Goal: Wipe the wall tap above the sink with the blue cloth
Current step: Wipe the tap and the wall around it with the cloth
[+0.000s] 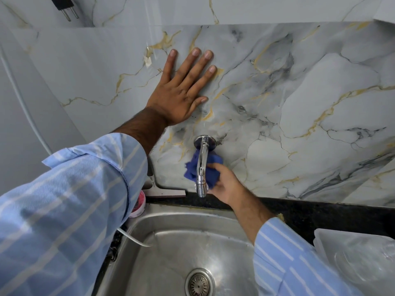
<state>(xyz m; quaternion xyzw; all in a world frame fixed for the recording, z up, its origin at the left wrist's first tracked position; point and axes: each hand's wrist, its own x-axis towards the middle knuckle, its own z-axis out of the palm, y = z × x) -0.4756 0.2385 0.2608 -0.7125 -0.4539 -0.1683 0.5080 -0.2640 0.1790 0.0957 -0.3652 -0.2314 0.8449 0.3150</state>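
A chrome wall tap sticks out of the marble-patterned wall above a steel sink, its spout pointing down. The blue cloth is bunched under and behind the spout, touching it. My right hand grips the cloth from the right and below, pressed against the tap. My left hand lies flat on the wall above and left of the tap, fingers spread, holding nothing.
A squeegee leans on the black counter left of the tap, beside a pink-lidded tub. A white cord hangs into the sink. Clear plastic containers sit at the right. A plug hangs top left.
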